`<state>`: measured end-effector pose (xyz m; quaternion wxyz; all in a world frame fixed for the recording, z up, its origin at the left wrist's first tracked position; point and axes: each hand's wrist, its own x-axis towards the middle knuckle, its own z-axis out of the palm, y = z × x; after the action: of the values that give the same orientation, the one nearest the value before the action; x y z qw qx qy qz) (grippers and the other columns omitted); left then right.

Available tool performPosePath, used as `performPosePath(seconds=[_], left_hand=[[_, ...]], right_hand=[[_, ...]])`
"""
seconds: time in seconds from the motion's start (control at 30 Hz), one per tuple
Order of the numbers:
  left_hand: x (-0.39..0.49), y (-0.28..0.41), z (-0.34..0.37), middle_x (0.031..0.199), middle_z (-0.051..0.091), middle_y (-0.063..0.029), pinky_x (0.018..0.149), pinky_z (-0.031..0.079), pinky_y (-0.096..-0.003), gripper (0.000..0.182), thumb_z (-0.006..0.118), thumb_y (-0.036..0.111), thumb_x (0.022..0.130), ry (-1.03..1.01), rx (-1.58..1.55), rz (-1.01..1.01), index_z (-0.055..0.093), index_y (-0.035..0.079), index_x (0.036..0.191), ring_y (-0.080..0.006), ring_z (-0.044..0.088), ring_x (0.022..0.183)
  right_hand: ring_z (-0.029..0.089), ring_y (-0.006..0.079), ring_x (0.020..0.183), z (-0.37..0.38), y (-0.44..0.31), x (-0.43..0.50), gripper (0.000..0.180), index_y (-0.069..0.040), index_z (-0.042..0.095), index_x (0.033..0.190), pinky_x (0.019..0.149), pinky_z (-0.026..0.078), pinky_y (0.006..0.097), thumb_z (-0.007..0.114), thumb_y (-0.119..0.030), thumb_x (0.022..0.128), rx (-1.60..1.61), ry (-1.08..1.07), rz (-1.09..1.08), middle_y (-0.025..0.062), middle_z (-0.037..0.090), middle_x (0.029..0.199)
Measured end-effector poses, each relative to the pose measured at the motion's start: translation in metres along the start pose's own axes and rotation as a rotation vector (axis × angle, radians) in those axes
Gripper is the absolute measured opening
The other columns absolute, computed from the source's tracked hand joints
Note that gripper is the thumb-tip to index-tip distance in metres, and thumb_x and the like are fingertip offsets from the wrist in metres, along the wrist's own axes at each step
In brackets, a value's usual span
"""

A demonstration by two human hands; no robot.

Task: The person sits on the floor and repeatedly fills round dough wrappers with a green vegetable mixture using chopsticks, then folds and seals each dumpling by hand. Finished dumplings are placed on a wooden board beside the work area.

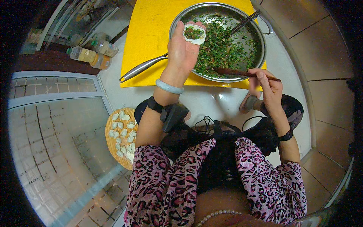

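Observation:
On the palm and fingers of my left hand (184, 54) rests a round dumpling wrapper (202, 40), with a mound of chopped green filling (193, 32) in its middle. The hand is held over the left rim of a wide steel pan (262, 54). Chopped greens (224, 48) cover much of the pan's bottom. At the pan's near right rim, my right hand (269, 85) grips a dark wooden spatula (235, 72), its far end down in the greens. Dark chopsticks (245, 22) lean on the pan's far right rim.
The pan stands on a yellow table (147, 31); its long handle (144, 66) points left. At my left, a round wooden board (112, 142) carries several folded dumplings (124, 132). Plastic bottles (82, 54) stand on the floor by a glass door (56, 136).

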<state>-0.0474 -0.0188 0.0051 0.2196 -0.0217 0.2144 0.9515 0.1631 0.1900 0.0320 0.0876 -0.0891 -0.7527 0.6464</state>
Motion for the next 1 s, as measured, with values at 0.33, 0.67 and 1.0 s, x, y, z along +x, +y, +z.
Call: performPosePath(seconds=[0.33,0.67,1.0], left_hand=[[-0.001,0.003,0.002,0.124,0.063,-0.0253,0.111,0.044,-0.0482,0.056,0.03,0.04,0.111,0.034,0.12,0.037,0.054,-0.008,0.124,-0.0375,0.058,0.121],[-0.003,0.006,0.004,0.133,0.055,-0.0272,0.114,0.042,-0.0508,0.049,0.037,0.037,0.111,0.066,0.124,0.05,0.047,-0.006,0.131,-0.0412,0.054,0.127],[-0.003,0.004,0.007,0.131,0.058,-0.0258,0.112,0.043,-0.049,0.05,0.034,0.038,0.111,0.067,0.138,0.025,0.048,-0.006,0.13,-0.0398,0.056,0.125]], right_hand=[[0.066,0.011,0.068,0.01,0.018,0.001,0.039,0.004,0.066,0.12,0.064,0.057,0.0255,0.05,-0.029,0.107,0.246,0.166,0.287,0.0058,0.07,0.086],[0.061,0.009,0.065,0.005,0.026,0.005,0.038,0.005,0.067,0.117,0.062,0.053,0.0237,0.052,-0.028,0.107,0.366,0.297,0.291,0.005,0.068,0.085],[0.06,0.0098,0.066,-0.012,0.016,0.012,0.036,0.004,0.066,0.119,0.063,0.052,0.0235,0.053,-0.028,0.107,0.388,0.385,0.142,0.0049,0.067,0.084]])
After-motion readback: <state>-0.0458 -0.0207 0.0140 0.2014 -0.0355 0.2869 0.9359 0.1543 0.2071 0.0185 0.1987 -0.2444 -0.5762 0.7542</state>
